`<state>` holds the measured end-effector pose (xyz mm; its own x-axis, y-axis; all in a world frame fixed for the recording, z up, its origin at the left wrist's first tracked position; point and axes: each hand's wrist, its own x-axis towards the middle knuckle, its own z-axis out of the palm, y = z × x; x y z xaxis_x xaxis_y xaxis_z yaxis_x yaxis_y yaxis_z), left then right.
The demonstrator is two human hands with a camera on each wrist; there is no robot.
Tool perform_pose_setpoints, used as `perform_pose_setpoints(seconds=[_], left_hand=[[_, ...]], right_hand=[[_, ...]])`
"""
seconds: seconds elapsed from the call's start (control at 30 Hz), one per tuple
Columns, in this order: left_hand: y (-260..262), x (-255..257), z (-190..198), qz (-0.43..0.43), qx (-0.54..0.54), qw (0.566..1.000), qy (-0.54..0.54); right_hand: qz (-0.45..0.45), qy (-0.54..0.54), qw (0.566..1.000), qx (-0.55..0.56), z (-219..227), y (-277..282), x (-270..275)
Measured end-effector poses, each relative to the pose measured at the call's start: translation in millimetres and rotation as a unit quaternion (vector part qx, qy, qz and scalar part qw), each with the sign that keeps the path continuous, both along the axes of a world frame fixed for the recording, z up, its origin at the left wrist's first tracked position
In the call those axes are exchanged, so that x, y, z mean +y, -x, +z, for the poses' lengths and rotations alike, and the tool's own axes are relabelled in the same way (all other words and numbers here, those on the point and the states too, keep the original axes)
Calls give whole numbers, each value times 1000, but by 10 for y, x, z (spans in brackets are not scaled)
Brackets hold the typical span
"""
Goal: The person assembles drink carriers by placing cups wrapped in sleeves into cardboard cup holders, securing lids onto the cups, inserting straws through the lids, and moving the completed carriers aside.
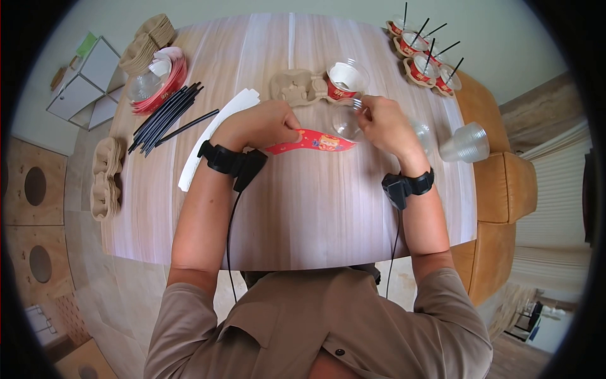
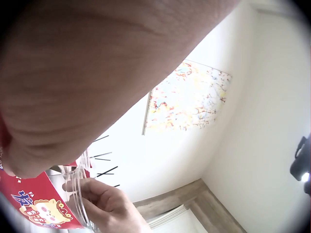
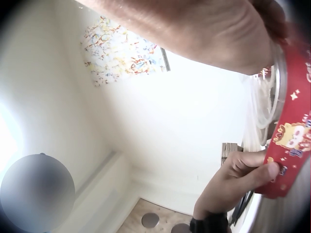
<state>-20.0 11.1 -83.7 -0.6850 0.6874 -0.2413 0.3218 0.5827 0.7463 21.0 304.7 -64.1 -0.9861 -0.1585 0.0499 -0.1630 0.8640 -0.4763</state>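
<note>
My left hand [image 1: 268,123] pinches one end of a curved red paper cup sleeve [image 1: 328,141] with a cartoon print. In the right wrist view the thumb of that left hand [image 3: 233,182] lies over the sleeve's printed face [image 3: 291,138]. My right hand [image 1: 386,123] grips a clear plastic cup [image 1: 344,126] near its rim, tilted, right behind the sleeve. The left wrist view has the cup's rim [image 2: 77,194] at the right fingers, beside the sleeve. Beyond my hands, a pulp cup carrier [image 1: 290,85] bears a clear cup in a red sleeve [image 1: 341,93].
At left lie black straws [image 1: 167,120], a white strip [image 1: 218,139], a stack of red sleeves [image 1: 178,76] and stacked pulp carriers [image 1: 106,180]. Nested clear cups [image 1: 467,144] lie at the right edge. Carriers with sleeved cups and straws [image 1: 420,66] stand at the far right.
</note>
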Motion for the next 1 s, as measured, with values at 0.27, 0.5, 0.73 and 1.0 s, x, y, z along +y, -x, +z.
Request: perform_pose_setpoints(seconds=[0.27, 0.5, 0.73, 1.0], left_hand=[[52, -63, -5, -13, -28, 1000, 2], [139, -292, -16, 22, 38, 998, 42], [147, -286, 31, 38, 20, 996, 72], [131, -285, 66, 44, 24, 996, 70]], right_hand=[[6, 13, 998, 57, -137, -8, -18], [-7, 29, 998, 53, -75, -18, -33], [-12, 8, 999, 33, -14, -26, -70], [9, 6, 999, 54, -163, 21, 1]])
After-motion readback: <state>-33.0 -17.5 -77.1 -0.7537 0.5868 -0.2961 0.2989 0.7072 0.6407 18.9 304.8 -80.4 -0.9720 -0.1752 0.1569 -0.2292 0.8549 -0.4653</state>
